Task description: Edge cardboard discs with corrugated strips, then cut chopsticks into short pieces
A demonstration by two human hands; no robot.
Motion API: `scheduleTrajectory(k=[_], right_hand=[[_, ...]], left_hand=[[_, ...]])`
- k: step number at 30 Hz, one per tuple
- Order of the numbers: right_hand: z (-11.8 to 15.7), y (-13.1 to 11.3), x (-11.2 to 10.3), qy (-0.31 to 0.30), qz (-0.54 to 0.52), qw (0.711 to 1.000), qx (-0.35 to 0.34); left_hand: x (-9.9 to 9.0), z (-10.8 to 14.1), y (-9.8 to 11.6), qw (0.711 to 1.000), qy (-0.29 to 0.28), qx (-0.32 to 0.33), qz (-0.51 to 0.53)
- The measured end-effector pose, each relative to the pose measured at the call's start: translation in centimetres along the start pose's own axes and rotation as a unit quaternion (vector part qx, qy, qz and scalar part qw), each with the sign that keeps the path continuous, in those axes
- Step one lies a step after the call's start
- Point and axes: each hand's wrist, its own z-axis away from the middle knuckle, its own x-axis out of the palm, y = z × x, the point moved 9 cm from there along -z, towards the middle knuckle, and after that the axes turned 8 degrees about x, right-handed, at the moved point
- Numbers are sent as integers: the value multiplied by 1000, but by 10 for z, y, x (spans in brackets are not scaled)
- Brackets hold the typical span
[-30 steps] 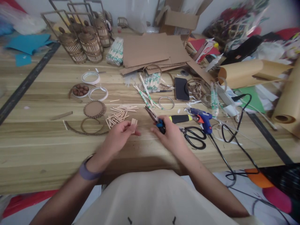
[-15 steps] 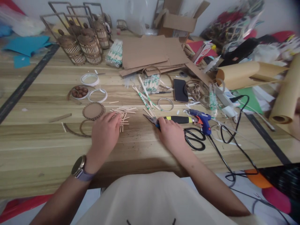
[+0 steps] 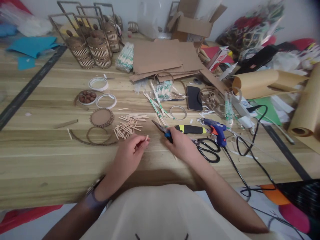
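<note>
My left hand (image 3: 130,150) is closed in a pinch, and the tip of a short wooden stick (image 3: 147,137) shows between thumb and forefinger. Just beyond it lies a loose pile of cut wooden sticks (image 3: 128,126). My right hand (image 3: 181,145) wraps round the blue handles of pliers (image 3: 162,128), whose jaws point to the upper left and look slightly parted. Touching or close to the right hand are a yellow-and-black handled tool (image 3: 191,129) and black-handled scissors (image 3: 208,148). Left of the pile sits a round cardboard disc with a braided rim (image 3: 101,117).
A blue glue gun (image 3: 217,130) with a black cord lies at the right, near a phone (image 3: 194,98). Paper-wrapped chopsticks (image 3: 153,106) lie ahead. Small stick-covered lanterns (image 3: 100,55) stand at the back left, beside cardboard sheets (image 3: 157,58). Tape rolls (image 3: 106,100) are at left.
My left hand has come off the stick pile, moving right and nearer to me with a short stick pinched in it. My right hand still holds the pliers in nearly the same place.
</note>
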Motion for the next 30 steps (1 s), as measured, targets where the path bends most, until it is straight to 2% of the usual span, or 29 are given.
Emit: scheduleTrajectory(k=[3,5,9,13,17,21,26,30], right_hand=[[4,-8,-13,-11,-200,978,-50],[4,-10,-20,-11,-307,949,-63],[1,-14,-20,-6,-393,918,-59],[-1,-14,-19,24,-395,916,-59],[5,-6,-18,56,-377,923,-53],[20,-7,-13,68,-301,947,-89],[32,-22,-8,95,-219,956,-172],[31,-24,-7,109,-211,954,-183]], left_hand=[[30,3,-12,979,-69,-91,168],[44,4,-9,960,-98,-108,241],[56,5,3,941,-144,-122,280],[53,4,8,947,-151,-113,259],[44,-2,-3,953,-100,-105,267],[42,-6,-16,927,-53,-138,345],[54,-6,-7,887,-69,-158,429],[58,-3,-6,884,-65,-158,435]])
